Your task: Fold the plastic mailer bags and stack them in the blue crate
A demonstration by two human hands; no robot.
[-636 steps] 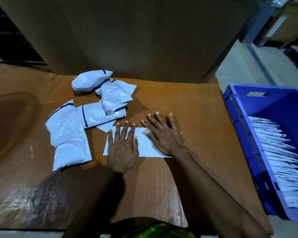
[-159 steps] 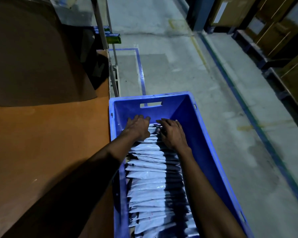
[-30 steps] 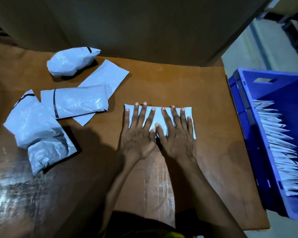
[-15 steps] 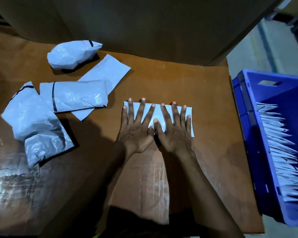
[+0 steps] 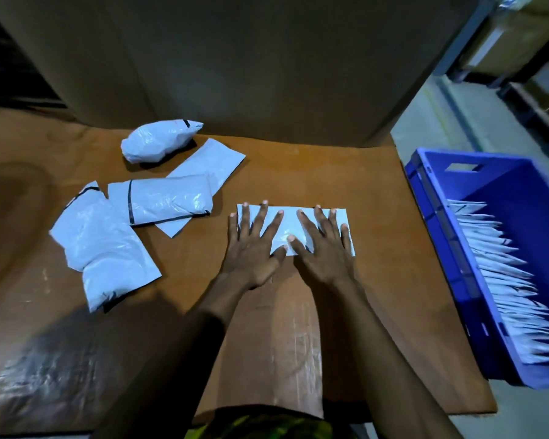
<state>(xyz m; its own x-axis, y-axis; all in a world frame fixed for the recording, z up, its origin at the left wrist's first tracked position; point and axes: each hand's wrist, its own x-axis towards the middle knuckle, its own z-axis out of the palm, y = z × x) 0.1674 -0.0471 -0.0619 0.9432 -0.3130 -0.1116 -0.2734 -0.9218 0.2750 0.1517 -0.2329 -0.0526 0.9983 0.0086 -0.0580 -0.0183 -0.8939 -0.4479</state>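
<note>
**Folded mailer pressed flat, centre of frame**

Item: folded mailer bag (image 5: 290, 221), a white, smooth, flat rectangle on the brown cardboard tabletop (image 5: 314, 172). The left hand (image 5: 252, 255) and right hand (image 5: 324, 255) lie on it side by side with fingers straight and spread. The palms press down and grip nothing.

Left of centre: loose mailer bags (image 5: 168, 201) of glossy, wrinkled plastic with black strips. One crumpled bag (image 5: 160, 141) forms a lump at upper left.

Right edge: blue crate (image 5: 520, 185) of rigid plastic with a slotted handle, holding a row of folded bags (image 5: 504, 280) on edge.
</note>
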